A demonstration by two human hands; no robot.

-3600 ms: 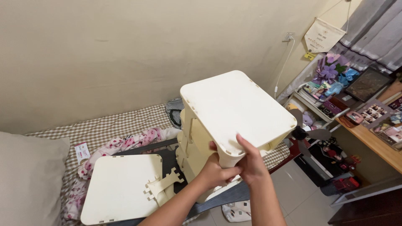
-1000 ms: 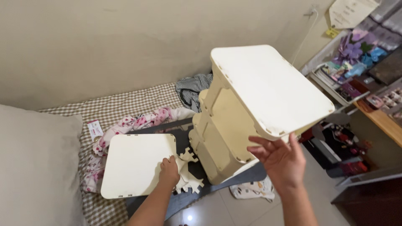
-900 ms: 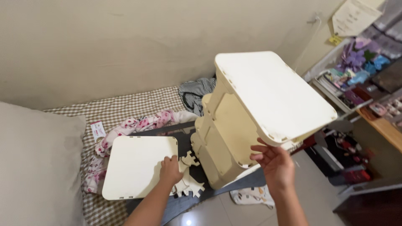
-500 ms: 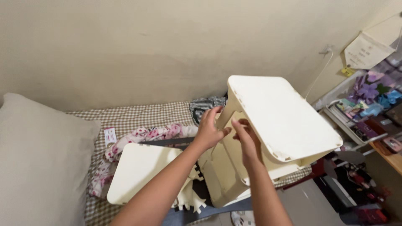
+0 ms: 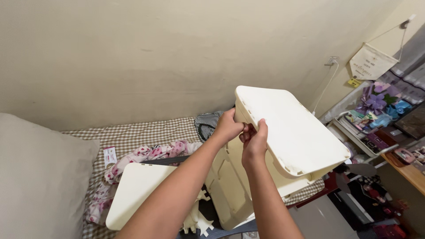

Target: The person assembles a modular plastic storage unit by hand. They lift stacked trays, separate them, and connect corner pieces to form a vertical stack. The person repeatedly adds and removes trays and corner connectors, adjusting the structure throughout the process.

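A cream plastic shelf unit [image 5: 283,132] stands tilted on the bed, its flat top panel facing up and right. My left hand [image 5: 229,126] grips the near-left edge of that top panel. My right hand [image 5: 254,139] is closed on the same edge just beside it, fingers curled over the rim. A loose cream panel [image 5: 137,194] with rounded corners lies flat on the bed at lower left. Small notched cream connector pieces [image 5: 198,223] lie by the unit's base, partly hidden behind my left arm.
A grey pillow [image 5: 40,177] fills the left side. A pink floral cloth [image 5: 146,155] and a striped cloth [image 5: 206,124] lie on the checked bedsheet [image 5: 141,132]. A cluttered shelf [image 5: 367,132] and wooden desk [image 5: 409,170] stand at right, below a hanging pennant [image 5: 369,66].
My left hand has left the loose pieces on the bed and risen to the shelf unit's top edge. My right hand has moved from under the front corner to that same edge.
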